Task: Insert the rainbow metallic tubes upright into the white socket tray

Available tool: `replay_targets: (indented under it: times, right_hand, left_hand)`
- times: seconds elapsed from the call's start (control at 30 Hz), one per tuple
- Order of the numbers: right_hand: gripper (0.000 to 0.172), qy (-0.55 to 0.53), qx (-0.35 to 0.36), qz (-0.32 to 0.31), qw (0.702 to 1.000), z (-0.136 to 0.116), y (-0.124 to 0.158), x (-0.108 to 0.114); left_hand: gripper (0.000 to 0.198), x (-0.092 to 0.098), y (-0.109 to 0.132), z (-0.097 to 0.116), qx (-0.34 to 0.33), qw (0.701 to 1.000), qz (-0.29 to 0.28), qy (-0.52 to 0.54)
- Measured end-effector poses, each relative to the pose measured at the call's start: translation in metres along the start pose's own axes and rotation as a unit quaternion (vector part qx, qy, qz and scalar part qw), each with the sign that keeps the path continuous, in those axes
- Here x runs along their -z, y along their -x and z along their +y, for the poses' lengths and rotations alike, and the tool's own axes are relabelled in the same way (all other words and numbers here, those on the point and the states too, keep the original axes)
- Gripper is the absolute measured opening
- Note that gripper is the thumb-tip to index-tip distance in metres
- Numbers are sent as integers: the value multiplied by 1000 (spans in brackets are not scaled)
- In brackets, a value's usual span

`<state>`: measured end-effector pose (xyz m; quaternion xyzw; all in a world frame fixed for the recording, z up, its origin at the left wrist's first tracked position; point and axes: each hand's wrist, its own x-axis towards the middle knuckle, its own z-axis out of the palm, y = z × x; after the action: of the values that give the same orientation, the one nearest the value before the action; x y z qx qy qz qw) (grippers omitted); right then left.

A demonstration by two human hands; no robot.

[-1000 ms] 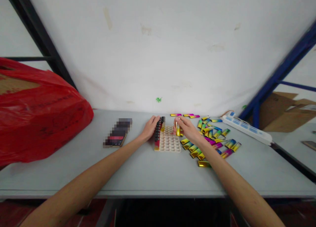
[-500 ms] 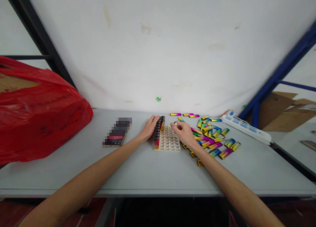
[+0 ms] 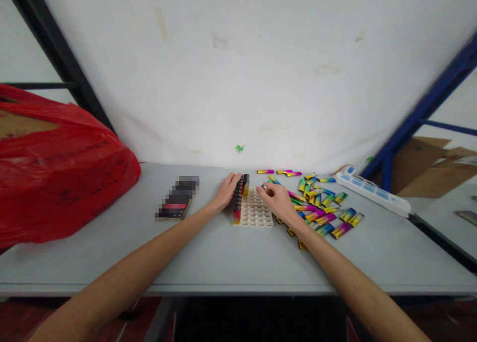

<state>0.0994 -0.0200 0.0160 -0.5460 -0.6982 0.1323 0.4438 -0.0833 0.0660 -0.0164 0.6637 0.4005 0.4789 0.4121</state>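
Observation:
My left hand [image 3: 225,192] lies along the left side of a row of lighters [image 3: 237,198], its bent fingers over the far end. These lighters have black tops and red and yellow bodies, and stand upright in a white honeycomb-like tray [image 3: 257,215]. Another row begins at the back with a yellowish lighter [image 3: 246,187]. Over the tray's far right part, my right hand [image 3: 276,198] is closed in a pinch on a lighter [image 3: 265,187]; only its small metallic end shows, the rest is hidden by the fingers. Many holes of the tray hold nothing.
Shiny yellow, magenta, blue and green lighter sleeves [image 3: 318,215] lie scattered right of the tray. A white power strip [image 3: 372,190] is at the right rear. A phone [image 3: 178,198], partly blurred, lies left; beyond it sits a big red plastic bag [image 3: 67,173]. A white wall [image 3: 238,84] rises behind.
My right hand has shifted very slightly to the left above the tray, still pinching. My left hand stays on the row of lighters.

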Motion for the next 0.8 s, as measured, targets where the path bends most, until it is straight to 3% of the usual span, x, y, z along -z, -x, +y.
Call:
replay_targets:
  times: [0.4, 0.67, 0.8]
  right_hand:
    - [39, 22, 10, -13, 1000, 3, -1, -2]
    - [41, 91, 127, -66, 986, 4, -9, 6]
    - [45, 105, 100, -90, 985, 10, -15, -2]
  left_hand:
    - [42, 0, -2, -4, -3, 1000, -1, -2]
    - [41, 1, 0, 1, 2, 1000, 3, -10]
    - [42, 1, 0, 1, -1, 1000, 0, -13]
